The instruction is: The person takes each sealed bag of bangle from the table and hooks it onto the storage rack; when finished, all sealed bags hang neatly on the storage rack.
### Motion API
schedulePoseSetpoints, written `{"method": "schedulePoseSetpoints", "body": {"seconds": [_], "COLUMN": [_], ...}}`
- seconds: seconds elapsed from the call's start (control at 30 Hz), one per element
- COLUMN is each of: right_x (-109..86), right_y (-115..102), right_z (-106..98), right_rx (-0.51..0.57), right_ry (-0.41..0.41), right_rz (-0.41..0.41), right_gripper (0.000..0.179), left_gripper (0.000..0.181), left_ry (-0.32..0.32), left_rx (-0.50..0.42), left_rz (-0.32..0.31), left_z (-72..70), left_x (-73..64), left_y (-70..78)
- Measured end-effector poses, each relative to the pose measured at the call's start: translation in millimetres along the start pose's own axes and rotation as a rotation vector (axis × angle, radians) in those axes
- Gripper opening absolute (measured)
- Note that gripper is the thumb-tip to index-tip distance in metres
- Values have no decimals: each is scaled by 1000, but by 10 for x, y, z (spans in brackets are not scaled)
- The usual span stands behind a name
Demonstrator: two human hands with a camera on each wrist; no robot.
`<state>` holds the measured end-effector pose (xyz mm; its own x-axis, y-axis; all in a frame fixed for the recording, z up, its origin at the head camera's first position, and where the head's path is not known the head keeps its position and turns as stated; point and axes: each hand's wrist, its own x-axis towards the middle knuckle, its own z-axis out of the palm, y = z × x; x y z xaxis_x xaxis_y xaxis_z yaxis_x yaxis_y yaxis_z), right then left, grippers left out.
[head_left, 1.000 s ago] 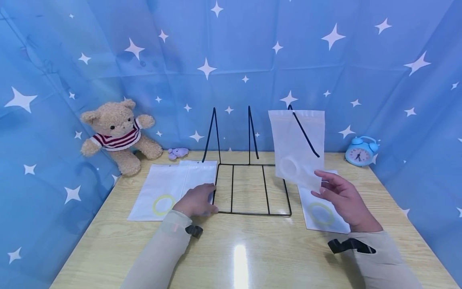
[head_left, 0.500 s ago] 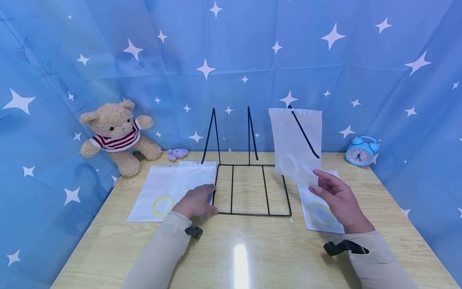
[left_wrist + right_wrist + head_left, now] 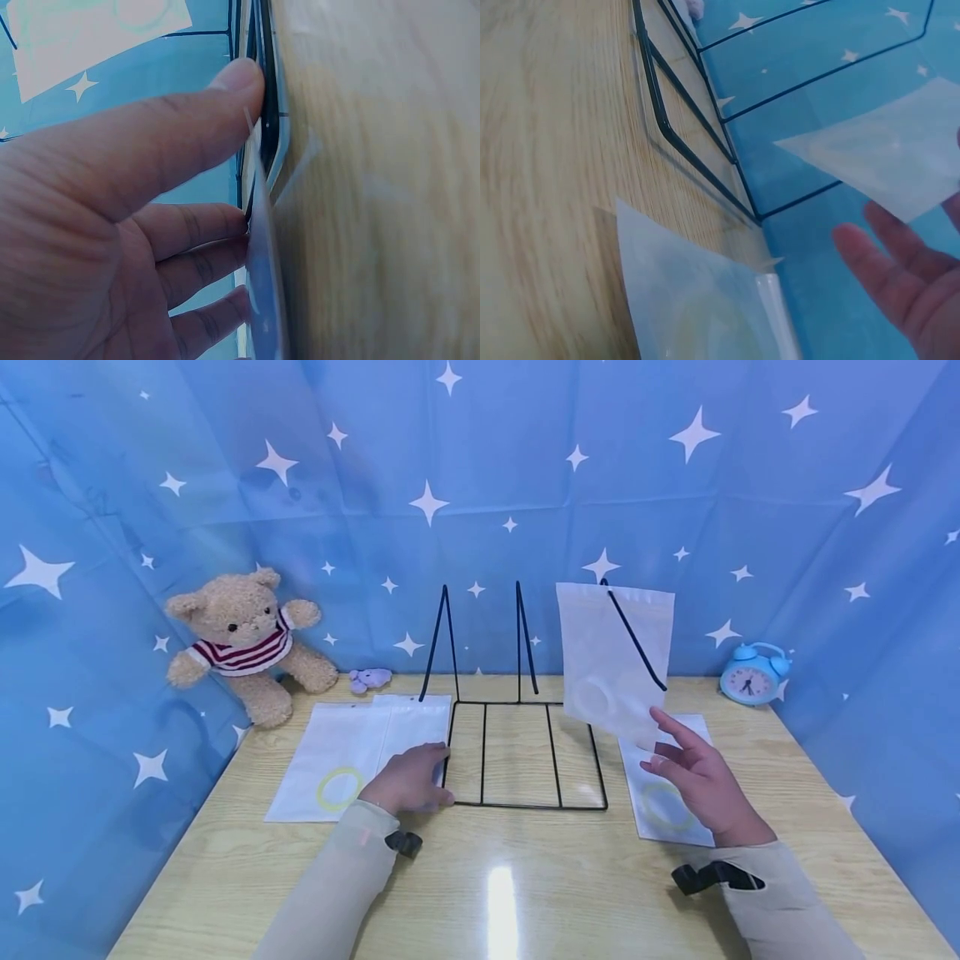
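Observation:
A black wire rack (image 3: 525, 806) stands on the table with upright hooks along its back. On its right hook hangs a white translucent zip bag (image 3: 600, 647) with a round patch low down. My right hand (image 3: 705, 789) is at that bag's lower right corner, fingers parted and thumb spread. The right wrist view shows the fingertips (image 3: 855, 244) right by the bag's edge. My left hand (image 3: 408, 777) rests at the rack's left side, thumb toward the front corner. In the left wrist view the thumb (image 3: 240, 79) presses the wire, and the nearly straight fingers touch a bag's edge.
Two flat bags with yellow rings, a left bag (image 3: 311, 768) and an overlapping bag (image 3: 416, 718), lie beside the left hand. Another bag (image 3: 645, 768) lies under the right hand. A teddy bear (image 3: 247, 635), purple toy (image 3: 370, 678) and blue alarm clock (image 3: 750, 681) stand behind.
My right hand has shifted slightly left, and the hanging bag's lower part has swung left and up a little. My left hand has stayed at the rack.

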<state>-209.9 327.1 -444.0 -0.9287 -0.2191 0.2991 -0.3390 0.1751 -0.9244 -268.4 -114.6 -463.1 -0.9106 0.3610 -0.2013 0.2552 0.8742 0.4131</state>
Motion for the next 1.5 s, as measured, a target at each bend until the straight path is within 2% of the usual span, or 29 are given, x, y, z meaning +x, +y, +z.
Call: {"method": "schedulePoseSetpoints", "body": {"seconds": [0.17, 0.43, 0.77, 0.93, 1.17, 1.4, 1.5], "right_x": [1, -23, -36, -35, -37, -39, -40], "right_y": [8, 2, 103, 147, 176, 216, 235], "right_z": [-11, -8, -38, -47, -64, -107, -163], "right_rx": [-39, -85, 48, 60, 91, -37, -92], "right_ry": [-36, -7, -13, -5, 17, 129, 134], "right_rz": [18, 59, 48, 49, 58, 162, 206], "right_gripper": [70, 71, 64, 61, 55, 41, 37], "left_gripper": [85, 85, 86, 87, 86, 85, 85], "left_ry": [1, -6, -12, -22, -3, -3, -3], "left_rx": [1, 5, 13, 10, 11, 4, 2], "left_rz": [-3, -3, -4, -17, -6, -23, -24], "left_z": [13, 27, 22, 33, 14, 1, 4], "left_x": [7, 22, 37, 36, 32, 18, 17], "left_y": [-4, -5, 4, 2, 2, 1, -5]}}
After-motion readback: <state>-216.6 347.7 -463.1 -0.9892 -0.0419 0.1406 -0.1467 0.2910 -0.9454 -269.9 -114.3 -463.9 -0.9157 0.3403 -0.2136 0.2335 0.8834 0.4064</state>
